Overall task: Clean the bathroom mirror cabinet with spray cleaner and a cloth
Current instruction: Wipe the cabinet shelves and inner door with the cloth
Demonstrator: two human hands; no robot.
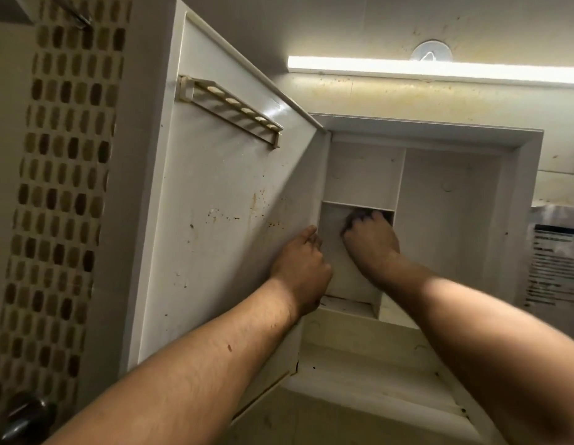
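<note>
Head camera looks up at the cabinet (523, 187), and I go from its left side to its right. Far left of the cabinet is a strip of little brown tiles (60, 187). Next comes the cabinet's door (221, 220), swung wide open, with a small rack (231, 107) high on its inside and brown specks lower down. I think the door is thin and light and will swing if I bump it, so it needs a hand to keep it still. My left hand (303, 268) is at the cabinet's left edge, where the door joins it. The thumb lies up along the door and the fingers curl round that edge, holding on. Inside the cabinet, in the small left box under a short shelf, my right hand (372, 242) has its fingers bent over a dark cloth (359, 216) and pushes it at the back wall. Only a bit of the cloth peeks out past my fingertips. The cloth looks soft, light and floppy, so I think it is best bunched up under the fingers, not held by a corner. The shelves look like thin plastic, stiff but easy to crack, so I should rub gently. To the right is the cabinet's tall box, bare and pale. Above the cabinet a long light (439, 70) glows. Right of the cabinet hangs a printed paper (555, 258). I can't see the spray cleaner anywhere.
</note>
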